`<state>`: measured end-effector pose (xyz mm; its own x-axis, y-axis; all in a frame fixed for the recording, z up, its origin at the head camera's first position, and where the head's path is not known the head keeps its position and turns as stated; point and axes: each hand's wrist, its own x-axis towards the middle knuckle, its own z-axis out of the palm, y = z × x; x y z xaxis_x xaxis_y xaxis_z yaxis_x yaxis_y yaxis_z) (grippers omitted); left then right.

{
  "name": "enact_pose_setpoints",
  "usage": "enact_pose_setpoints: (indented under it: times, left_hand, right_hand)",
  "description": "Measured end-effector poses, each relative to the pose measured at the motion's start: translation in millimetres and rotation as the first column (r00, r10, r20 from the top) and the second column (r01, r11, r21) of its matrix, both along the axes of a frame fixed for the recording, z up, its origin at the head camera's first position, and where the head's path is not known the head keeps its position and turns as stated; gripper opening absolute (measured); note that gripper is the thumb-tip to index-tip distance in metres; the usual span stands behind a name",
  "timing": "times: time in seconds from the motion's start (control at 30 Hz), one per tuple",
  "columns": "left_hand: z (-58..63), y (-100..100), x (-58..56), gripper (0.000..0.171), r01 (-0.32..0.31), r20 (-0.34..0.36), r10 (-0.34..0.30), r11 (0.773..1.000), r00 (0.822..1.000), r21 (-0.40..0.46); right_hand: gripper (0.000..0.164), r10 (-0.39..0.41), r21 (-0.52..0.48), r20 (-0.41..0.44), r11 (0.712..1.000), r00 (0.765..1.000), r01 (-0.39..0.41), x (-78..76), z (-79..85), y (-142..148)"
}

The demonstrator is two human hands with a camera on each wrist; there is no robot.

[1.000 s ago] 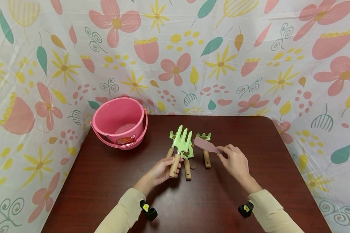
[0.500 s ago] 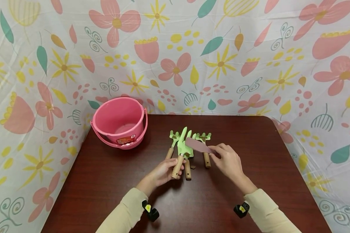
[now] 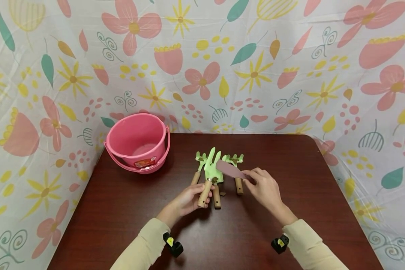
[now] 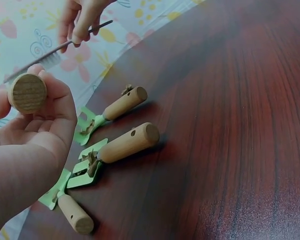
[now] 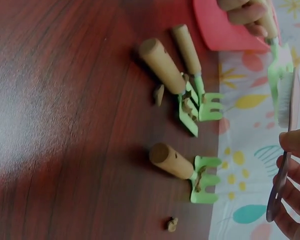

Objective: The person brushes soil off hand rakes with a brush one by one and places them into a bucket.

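Note:
My left hand (image 3: pixel 186 200) grips the wooden handle of a light green garden hand fork (image 3: pixel 210 170), tines pointing away, above the table. My right hand (image 3: pixel 264 189) pinches a brush (image 3: pixel 228 169) with a mauve back. Its white bristles (image 5: pixel 284 102) lie against or very near the fork's green head in the right wrist view. Below lie two small green rakes, one at left (image 5: pixel 210 106) and one at right (image 5: pixel 205 180). Between them is a slotted green tool (image 5: pixel 189 111) with a wooden handle. Brown crumbs cling to the heads of these tools.
A pink bucket (image 3: pixel 158 153) stands at the table's back left, its handle lowered in front. Loose brown bits (image 5: pixel 172 224) lie on the dark wooden table (image 3: pixel 290 157). A flower-printed cloth (image 3: pixel 202 45) hangs behind and at the sides.
The brush has come left onto the fork's head with my right hand. My left hand has brought the fork slightly right and turned it. Over the last half second little has moved.

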<state>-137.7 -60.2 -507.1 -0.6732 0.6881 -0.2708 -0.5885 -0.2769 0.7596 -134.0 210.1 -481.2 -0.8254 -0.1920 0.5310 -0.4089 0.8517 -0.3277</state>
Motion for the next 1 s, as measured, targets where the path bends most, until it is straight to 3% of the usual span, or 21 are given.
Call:
enact_pose_setpoints:
  times: [0.23, 0.4, 0.53, 0.7, 1.0]
  left_hand:
    - [-0.4, -6, -0.4, 0.04, 0.031, -0.024, -0.03, 0.999, 0.999, 0.019]
    - [0.0, -12, 0.4, 0.03, 0.025, -0.033, -0.024, 1.0, 0.999, 0.017]
    - [0.3, -17, 0.0, 0.035, 0.009, -0.041, -0.009, 1.0, 0.999, 0.006]
    - [2.1, -23, -3.1, 0.042, -0.007, -0.058, 0.004, 0.999, 0.998, -0.053]
    - [10.9, -38, -12.2, 0.039, -0.037, -0.101, 0.018, 0.981, 0.995, -0.19]
  right_hand:
    - [0.027, -0.059, 0.002, 0.014, 0.998, 0.998, 0.058, -2.4, -4.7, 10]
    - [0.027, -0.093, 0.009, 0.012, 0.996, 0.996, 0.093, -3.0, -7.0, 17]
    - [0.027, -0.11, 0.019, 0.017, 0.994, 0.994, 0.11, -2.5, -9.5, 22]
    - [0.027, -0.115, 0.026, 0.024, 0.993, 0.993, 0.114, -2.0, -11.2, 26]
    - [0.027, -0.122, 0.034, 0.02, 0.992, 0.992, 0.121, -0.9, -9.3, 31]
